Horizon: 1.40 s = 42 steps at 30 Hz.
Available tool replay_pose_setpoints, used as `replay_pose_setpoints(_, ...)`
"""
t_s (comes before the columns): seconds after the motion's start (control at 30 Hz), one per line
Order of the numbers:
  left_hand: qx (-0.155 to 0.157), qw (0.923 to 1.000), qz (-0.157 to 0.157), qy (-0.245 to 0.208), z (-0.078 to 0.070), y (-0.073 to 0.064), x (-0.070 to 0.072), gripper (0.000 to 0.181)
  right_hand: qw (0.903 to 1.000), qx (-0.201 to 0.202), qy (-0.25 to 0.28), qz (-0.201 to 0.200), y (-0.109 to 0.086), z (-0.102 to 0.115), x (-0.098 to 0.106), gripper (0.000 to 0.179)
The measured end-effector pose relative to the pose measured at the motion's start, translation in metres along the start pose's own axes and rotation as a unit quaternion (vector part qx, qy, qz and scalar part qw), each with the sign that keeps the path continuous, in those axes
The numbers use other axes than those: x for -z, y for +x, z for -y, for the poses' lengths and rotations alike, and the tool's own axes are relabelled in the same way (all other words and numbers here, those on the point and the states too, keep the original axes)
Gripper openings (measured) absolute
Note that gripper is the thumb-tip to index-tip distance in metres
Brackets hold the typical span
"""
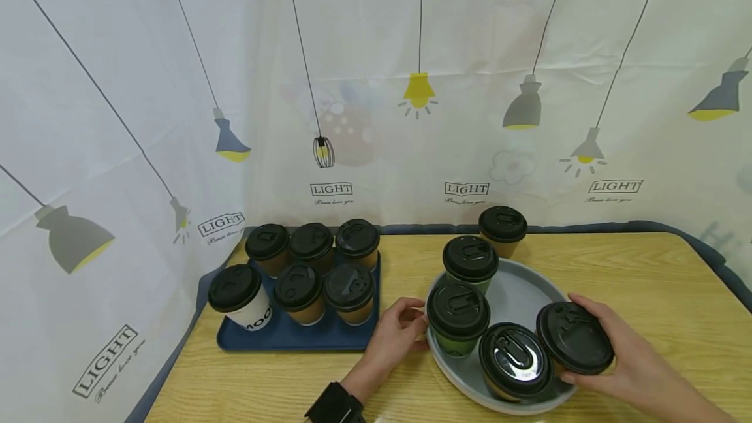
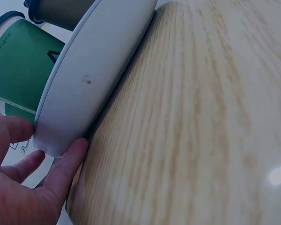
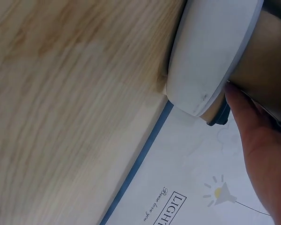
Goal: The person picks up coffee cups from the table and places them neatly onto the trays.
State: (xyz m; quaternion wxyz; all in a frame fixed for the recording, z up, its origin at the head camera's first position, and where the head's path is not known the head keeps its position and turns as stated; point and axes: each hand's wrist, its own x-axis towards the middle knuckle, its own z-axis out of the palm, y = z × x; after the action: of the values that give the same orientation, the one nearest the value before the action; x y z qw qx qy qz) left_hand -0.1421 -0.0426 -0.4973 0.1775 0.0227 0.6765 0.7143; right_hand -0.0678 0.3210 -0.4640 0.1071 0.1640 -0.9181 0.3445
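My right hand grips a brown paper coffee cup by its side, thumb and fingers around it below its black lid. That cup stands at the right edge of a round grey tray. My left hand is at the tray's left side, its fingertips touching the outer wall in the left wrist view. Just inside from it are two green coffee cups with black lids, one behind the other. A cup with a glossy black lid sits at the tray's front, beside the gripped cup.
On the left, a dark blue rectangular tray carries several black-lidded cups, most brown and one white cup. Another brown cup stands behind the round tray. A lamp-print curtain hangs along the wooden table's back and left edges.
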Motion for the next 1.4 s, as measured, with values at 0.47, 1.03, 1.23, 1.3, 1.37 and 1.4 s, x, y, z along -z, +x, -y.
replay_pose_setpoints(0.47,0.000,1.0000,0.006,-0.003,-0.001,0.000,0.000,0.033,0.9990,0.025,-0.028,-0.024,0.006,-0.001,-0.004,0.124)
replay_pose_setpoints(1.03,0.002,1.0000,0.006,-0.001,-0.001,-0.002,0.001,0.035,0.9990,0.040,0.019,0.001,0.003,-0.005,-0.002,0.141)
replay_pose_setpoints(1.23,-0.005,0.9999,0.004,0.008,-0.001,-0.011,-0.001,0.042,0.9947,0.058,0.085,0.006,-0.001,-0.003,0.008,0.130)
replay_pose_setpoints(1.3,-0.009,0.9991,-0.001,0.041,-0.001,-0.015,-0.003,0.047,0.9943,0.052,0.093,0.005,-0.002,-0.004,0.013,0.119)
replay_pose_setpoints(1.37,-0.014,0.9967,-0.005,0.080,-0.001,-0.019,-0.004,0.052,0.9943,0.047,0.096,-0.001,-0.002,-0.006,0.017,0.108)
replay_pose_setpoints(1.4,-0.016,0.9952,-0.005,0.096,-0.001,-0.021,-0.005,0.054,0.9945,0.045,0.094,-0.006,-0.002,-0.007,0.018,0.103)
